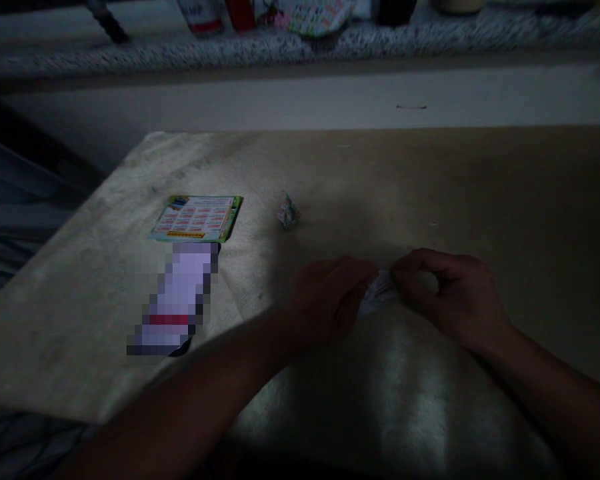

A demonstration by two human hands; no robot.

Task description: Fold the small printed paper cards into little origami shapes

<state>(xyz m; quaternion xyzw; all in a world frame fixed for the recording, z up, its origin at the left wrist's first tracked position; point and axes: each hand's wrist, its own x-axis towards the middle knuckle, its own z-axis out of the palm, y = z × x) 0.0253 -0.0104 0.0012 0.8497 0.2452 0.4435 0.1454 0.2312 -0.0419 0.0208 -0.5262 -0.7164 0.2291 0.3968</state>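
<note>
A small piece of pale paper (379, 291) with dark print or lines is between my hands, low over the table or resting on it; I cannot tell which. My left hand (333, 293) grips its left side, fingers curled together. Its right edge is pinched between thumb and forefinger of my right hand (453, 293). Beyond my left hand stands a small crumpled, printed twist of paper or wrapper (288, 215). Dim light and my fingers hide parts of the paper.
On the left of the table (360, 173) lies a printed calendar card (197, 219). Just below it is a phone (180, 293) with a lit, blurred screen. A speckled stone ledge (145, 57) behind the table carries several containers and a patterned packet (320, 17).
</note>
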